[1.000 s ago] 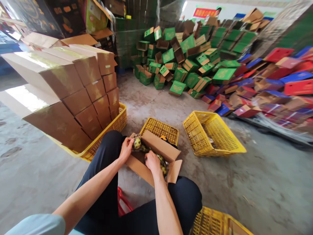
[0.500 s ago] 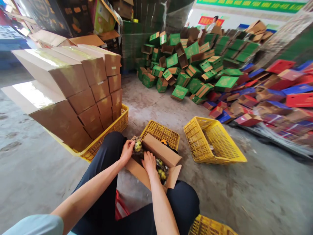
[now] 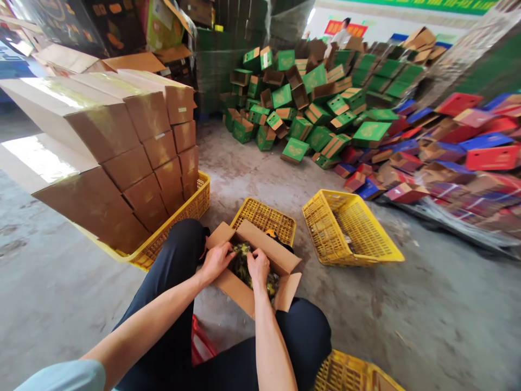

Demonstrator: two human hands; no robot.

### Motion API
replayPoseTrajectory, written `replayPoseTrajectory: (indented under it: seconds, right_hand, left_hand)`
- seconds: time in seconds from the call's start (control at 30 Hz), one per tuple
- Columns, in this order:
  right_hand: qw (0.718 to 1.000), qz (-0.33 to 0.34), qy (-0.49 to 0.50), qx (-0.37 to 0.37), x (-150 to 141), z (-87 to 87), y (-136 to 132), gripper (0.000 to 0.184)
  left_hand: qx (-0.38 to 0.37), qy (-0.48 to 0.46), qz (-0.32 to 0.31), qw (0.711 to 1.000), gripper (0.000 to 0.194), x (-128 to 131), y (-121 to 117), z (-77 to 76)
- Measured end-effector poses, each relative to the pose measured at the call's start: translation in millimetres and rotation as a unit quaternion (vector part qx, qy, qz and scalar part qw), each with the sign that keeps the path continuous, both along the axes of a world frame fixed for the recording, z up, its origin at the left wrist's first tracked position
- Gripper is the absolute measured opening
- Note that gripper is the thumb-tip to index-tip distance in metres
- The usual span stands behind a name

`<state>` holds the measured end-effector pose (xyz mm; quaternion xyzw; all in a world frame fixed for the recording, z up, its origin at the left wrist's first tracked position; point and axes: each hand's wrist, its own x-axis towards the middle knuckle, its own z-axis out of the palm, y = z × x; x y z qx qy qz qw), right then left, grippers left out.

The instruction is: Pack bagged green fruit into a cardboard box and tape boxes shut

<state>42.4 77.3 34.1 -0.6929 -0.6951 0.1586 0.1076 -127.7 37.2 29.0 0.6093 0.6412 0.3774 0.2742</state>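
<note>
An open cardboard box rests between my knees with its flaps up. Inside lie yellow-green fruits in dark-patterned clear plastic bags; their exact kind is hard to make out. At the box's left end, my left hand has its fingers closed on the edge of a fruit bag. My right hand reaches over the near wall, fingertips pinched on the bagged fruit near the middle. The fingers hide part of the contents.
Taped cardboard boxes are stacked in a yellow crate at left. Ahead stand an upturned yellow crate and a tilted one. Another crate is by my right knee. Green cartons and red-blue cartons lie heaped behind.
My left hand has lowered a bag of fruit from above the box's left end into it. The right hand has lifted slightly and its fingers have drawn together. The view has shifted a little.
</note>
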Motion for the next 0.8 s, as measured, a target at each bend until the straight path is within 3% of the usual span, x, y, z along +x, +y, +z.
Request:
replayPoseTrajectory:
  seconds: [0.07,0.23,0.33,0.43,0.63,0.8]
  right_hand:
    - [1.0,0.007,0.011,-0.007,-1,-0.8,-1,0.024]
    - [0.996,0.069,0.041,-0.033,-10,-6.7,-4,0.029]
    - [0.993,0.099,0.039,-0.048,-12,-9.8,-5,0.025]
    - [0.995,0.082,0.012,-0.057,-12,-11.7,-7,0.022]
    - [0.996,0.055,0.005,-0.07,-15,-12.4,-6,0.031]
    - [0.996,0.038,0.038,-0.067,-13,-13.2,3,0.043]
  left_hand:
    - [-0.032,0.084,-0.019,0.996,0.004,2,1,1.9]
    - [-0.077,0.185,-0.081,0.976,0.026,2,2,8.7]
    - [-0.102,0.233,-0.144,0.956,0.032,3,0,3.7]
    - [-0.108,0.257,-0.187,0.942,0.037,7,1,-6.1]
    - [-0.144,0.296,-0.202,0.923,0.024,18,12,-18.6]
    - [-0.15,0.324,-0.195,0.914,0.036,16,7,-15.8]
